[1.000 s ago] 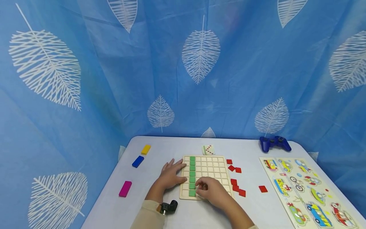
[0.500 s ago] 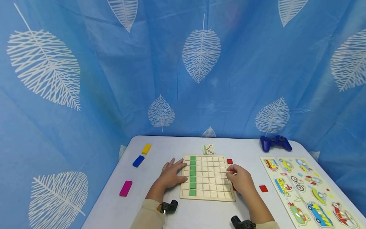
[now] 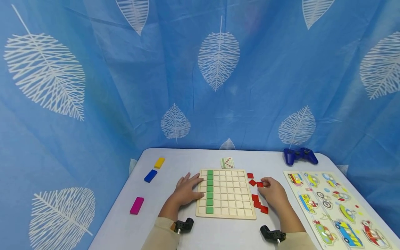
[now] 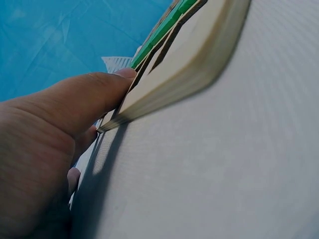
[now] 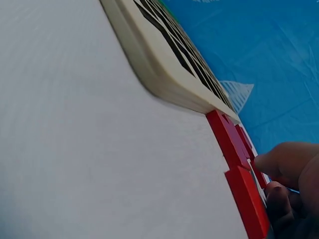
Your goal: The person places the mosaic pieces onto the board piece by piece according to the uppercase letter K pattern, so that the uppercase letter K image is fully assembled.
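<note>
A square wooden grid board (image 3: 232, 215) lies flat in the middle of the table, with green square tiles (image 3: 209, 202) in its second column from the left. My left hand (image 3: 185, 191) rests at the board's left edge, fingers spread and thumb on the rim; the left wrist view shows the thumb (image 4: 92, 94) over that edge. To the right of the board, my right hand (image 3: 274, 191) pinches a red tile (image 3: 259, 184) between thumb and forefinger, close to the tabletop. Several other red tiles (image 3: 264, 210) lie loose along the board's right side, partly overlapping in the right wrist view.
A small pattern card (image 3: 227, 162) sits behind the board. Yellow (image 3: 159, 162), blue (image 3: 150, 175) and magenta (image 3: 136, 205) blocks are at the left. On the right are a blue game controller (image 3: 300, 156) and vehicle puzzle boards (image 3: 331, 208). A leaf-print curtain (image 3: 250, 86) hangs behind.
My right hand has moved from the board's lower left, out past its right edge, to a red tile. A lone red tile near the puzzle boards is now hidden. The left hand stays put.
</note>
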Demonstrator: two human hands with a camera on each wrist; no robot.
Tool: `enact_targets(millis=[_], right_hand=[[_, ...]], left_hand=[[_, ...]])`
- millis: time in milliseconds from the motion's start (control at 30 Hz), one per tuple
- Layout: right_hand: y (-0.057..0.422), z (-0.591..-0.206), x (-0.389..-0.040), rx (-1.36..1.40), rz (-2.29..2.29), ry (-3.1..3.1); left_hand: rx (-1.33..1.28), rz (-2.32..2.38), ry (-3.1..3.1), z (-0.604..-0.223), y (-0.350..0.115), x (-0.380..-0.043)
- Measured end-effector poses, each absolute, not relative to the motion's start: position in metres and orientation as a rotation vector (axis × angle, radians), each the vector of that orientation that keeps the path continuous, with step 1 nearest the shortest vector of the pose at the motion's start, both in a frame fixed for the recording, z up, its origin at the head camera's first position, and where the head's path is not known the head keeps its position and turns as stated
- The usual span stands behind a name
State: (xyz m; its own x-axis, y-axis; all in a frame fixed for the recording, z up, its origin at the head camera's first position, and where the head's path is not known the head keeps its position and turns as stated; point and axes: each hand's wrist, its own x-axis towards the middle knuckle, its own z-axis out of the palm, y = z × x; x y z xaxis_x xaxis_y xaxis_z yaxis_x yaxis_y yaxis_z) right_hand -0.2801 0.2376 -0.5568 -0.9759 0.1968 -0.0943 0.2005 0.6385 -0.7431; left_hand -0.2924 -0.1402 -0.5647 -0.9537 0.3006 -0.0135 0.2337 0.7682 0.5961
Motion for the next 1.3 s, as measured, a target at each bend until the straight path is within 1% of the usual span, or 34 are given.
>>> enact_targets(millis=[600, 1033, 1300], right_hand=[[0.2406, -0.5637, -0.2837, 0.319, -1.146, 2.9], [0.2397, -0.5658, -0.2803, 0.342, -1.254, 2.865], [0.2357, -0.561, -0.2763, 0.294, -1.295, 2.866]], left_hand=[[0.431, 0.935, 2.857, -0.5695, -0.1407, -0.294], [0.418, 0.951, 2.849, -0.5667, -0.1417, -0.2909], [0.425, 0.958, 2.853, -0.567, -0.14, -0.2929]])
